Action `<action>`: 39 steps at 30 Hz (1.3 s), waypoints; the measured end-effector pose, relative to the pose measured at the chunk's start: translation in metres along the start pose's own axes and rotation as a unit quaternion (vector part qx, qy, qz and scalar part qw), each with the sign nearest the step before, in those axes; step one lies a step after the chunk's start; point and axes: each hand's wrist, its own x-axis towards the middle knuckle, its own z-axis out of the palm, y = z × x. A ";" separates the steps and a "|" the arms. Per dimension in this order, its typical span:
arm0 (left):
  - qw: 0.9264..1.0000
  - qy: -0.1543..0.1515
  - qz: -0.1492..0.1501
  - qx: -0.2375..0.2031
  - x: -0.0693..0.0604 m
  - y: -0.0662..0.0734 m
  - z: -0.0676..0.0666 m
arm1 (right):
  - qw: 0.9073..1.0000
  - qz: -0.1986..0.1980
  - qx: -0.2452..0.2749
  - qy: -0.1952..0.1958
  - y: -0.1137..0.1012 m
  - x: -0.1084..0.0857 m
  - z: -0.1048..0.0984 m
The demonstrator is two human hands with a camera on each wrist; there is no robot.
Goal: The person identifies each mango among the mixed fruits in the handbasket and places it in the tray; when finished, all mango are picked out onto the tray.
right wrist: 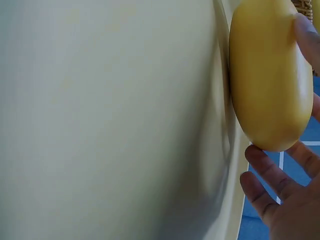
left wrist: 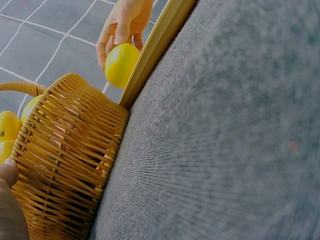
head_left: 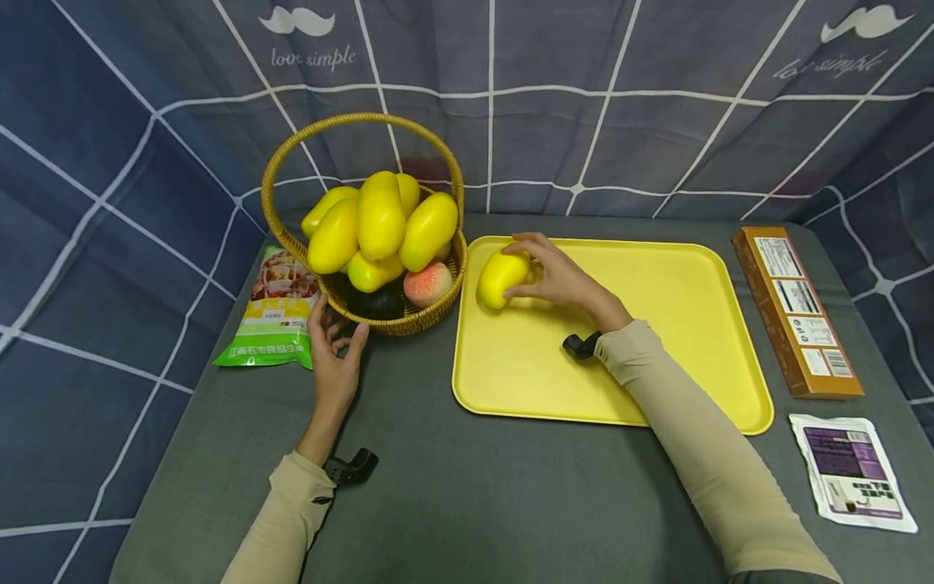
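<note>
A wicker basket with a tall handle stands at the left, heaped with yellow mangoes, a pinkish peach and a dark green fruit. My left hand touches the basket's front left side, thumb and fingers spread at its wall; in the left wrist view the thumb rests by the rim. My right hand holds one yellow mango between thumb and fingers, over the left end of the yellow tray. The right wrist view shows this mango close up near the tray's edge.
A green and yellow food bag lies left of the basket, partly behind it. Right of the tray are a long orange-brown box and a white and purple packet. A checked cloth hangs behind and at the sides.
</note>
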 end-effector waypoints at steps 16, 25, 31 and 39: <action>1.000 0.006 -0.007 -0.008 -0.002 -0.001 -0.001 | 0.999 0.008 0.037 -0.009 -0.002 0.000 0.003; 1.000 0.004 0.003 -0.007 -0.002 0.000 -0.001 | 0.998 0.011 0.058 -0.021 -0.007 0.002 0.004; 1.000 0.004 0.006 -0.003 -0.001 0.001 0.000 | 0.998 0.011 0.064 -0.019 -0.007 0.000 0.004; 1.000 0.003 0.008 0.005 -0.001 0.002 0.000 | 0.998 0.010 0.057 -0.021 -0.005 -0.003 0.002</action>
